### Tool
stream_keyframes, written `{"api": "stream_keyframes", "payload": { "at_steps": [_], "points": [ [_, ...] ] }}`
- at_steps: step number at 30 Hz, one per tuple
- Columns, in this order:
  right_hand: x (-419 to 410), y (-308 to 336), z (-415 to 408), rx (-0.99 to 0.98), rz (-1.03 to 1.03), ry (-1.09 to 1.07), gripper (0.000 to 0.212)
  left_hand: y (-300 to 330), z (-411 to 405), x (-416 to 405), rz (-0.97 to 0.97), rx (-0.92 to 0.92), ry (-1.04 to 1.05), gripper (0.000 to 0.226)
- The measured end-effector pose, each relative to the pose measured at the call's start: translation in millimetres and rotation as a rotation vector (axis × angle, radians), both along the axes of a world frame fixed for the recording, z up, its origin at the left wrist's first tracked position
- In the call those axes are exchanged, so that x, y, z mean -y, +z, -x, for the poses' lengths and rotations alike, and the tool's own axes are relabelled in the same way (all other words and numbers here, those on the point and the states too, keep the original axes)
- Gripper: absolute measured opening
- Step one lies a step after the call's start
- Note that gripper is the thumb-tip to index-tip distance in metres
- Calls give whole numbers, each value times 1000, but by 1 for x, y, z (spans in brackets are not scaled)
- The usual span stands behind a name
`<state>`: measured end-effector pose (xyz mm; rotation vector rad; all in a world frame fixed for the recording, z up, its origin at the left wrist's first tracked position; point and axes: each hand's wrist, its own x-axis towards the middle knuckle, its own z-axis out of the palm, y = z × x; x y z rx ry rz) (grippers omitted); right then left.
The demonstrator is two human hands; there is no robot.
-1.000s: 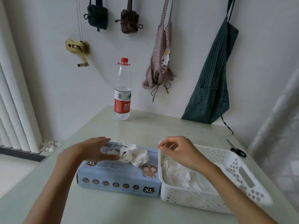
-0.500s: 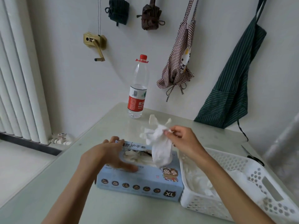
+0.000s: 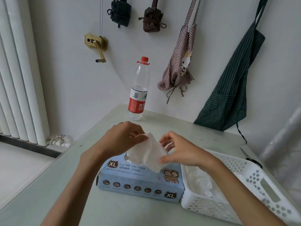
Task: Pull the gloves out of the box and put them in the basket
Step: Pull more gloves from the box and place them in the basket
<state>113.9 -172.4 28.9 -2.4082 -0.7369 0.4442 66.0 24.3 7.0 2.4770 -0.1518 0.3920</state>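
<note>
Holding one white glove [image 3: 149,154] above the box [image 3: 140,181].
Left hand [image 3: 122,139] and right hand [image 3: 177,150] pinch it; basket [image 3: 254,181] at three o'clock.

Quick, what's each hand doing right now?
Left hand: pinches the white glove at its top edge.
Right hand: holds the same glove's right side.

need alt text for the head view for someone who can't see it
Both hands, left hand and right hand, hold a white glove above a blue glove box on a pale table. A white basket with more gloves sits right of the box; a water bottle stands behind.
</note>
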Motion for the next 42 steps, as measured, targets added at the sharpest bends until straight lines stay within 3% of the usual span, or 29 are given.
{"api": "stream_keyframes", "payload": {
  "at_steps": [2, 5, 8, 10, 13, 15, 18, 22, 26, 33, 38, 42],
  "points": [
    [3, -13, 2, 34, 89, 30, 64, 3, 1, -2, 91, 41, 39, 27],
    [7, -24, 3, 44, -125, -39, 35, 1, 2, -12, 107, -3, 90, 35],
    [17, -17, -1, -183, -440, -151, 18, -2, 5, -24, 0, -103, 163, 25],
    [22, -14, -3, -329, -518, -157, 17, -2, 6, -27, -63, -143, 155, 16],
    [22, -14, -6, -392, -465, -148, 20, 1, 9, -20, -29, -121, -36, 60],
    [17, -13, -7, -400, -457, -166, 22, 5, 11, -4, 57, -116, -177, 68],
    [8, -12, -8, -397, -452, -191, 26, 3, 8, 19, 104, -54, -179, 54],
    [4, -8, -6, -445, -382, -164, 44, -3, -2, 22, 24, 77, -131, 15],
    [9, -4, -5, -342, -301, -188, 50, -2, -4, 10, 144, 140, -107, 9],
    [27, 9, -4, 216, -315, -152, 7, -1, -5, 7, 185, 97, -53, 10],
    [35, 21, -2, 116, -565, -220, 11, -6, -7, 4, 245, 71, -83, 26],
    [40, 26, -4, -69, -777, -268, 5, -7, -7, 3, 301, 62, -138, 22]
  ]
}}
